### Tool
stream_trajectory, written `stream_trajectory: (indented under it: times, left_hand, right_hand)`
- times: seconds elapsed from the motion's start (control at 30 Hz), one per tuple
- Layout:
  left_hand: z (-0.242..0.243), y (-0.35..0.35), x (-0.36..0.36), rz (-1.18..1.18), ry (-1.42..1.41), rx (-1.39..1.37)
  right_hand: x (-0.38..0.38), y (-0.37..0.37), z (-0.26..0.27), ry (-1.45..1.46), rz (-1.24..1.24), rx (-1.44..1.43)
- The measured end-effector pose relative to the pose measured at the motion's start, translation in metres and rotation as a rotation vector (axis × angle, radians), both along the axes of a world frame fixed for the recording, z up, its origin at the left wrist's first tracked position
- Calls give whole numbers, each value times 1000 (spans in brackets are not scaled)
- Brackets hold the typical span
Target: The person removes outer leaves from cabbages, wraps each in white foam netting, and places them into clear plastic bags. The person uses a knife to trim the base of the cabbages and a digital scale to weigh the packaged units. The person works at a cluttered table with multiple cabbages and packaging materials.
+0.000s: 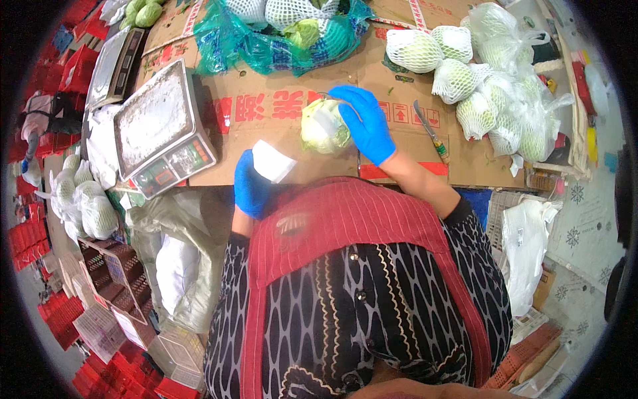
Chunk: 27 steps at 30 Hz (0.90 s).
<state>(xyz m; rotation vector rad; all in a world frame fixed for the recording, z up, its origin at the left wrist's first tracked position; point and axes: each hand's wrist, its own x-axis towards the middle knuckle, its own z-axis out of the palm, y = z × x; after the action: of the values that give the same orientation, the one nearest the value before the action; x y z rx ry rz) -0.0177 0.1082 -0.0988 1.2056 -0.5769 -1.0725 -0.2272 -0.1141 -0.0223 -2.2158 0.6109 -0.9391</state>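
A pale green cabbage (325,127) with a white patch on its top sits on the cardboard-covered table (279,134). My right hand (366,124), in a blue glove, rests against the cabbage's right side with its fingers spread over it. My left hand (250,184), also in a blue glove, holds a folded white sheet or pad (271,160) near the table's front edge. A knife (429,130) with a green and yellow handle lies to the right of the cabbage.
A digital scale (157,122) stands at the left, with another behind it. Net-wrapped cabbages (413,50) and bagged ones (533,119) are at the right. At the back sits a green plastic bag (239,47) of cabbages. A person (37,117) is at the far left.
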Motion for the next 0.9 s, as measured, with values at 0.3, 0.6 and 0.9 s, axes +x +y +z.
stream_trajectory:
  times: [0.3, 0.6, 0.9]
  left_hand:
    - [96, -94, -38, -80, 89, -143]
    - [-9, -29, 5, -194, -262, 93]
    - [-2, -48, -17, -248, -85, 85]
  right_hand:
    - [-31, 9, 3, -165, -112, 652]
    - [-66, 32, -17, -58, -144, 760]
    - [13, 15, -11, 525, -64, 177]
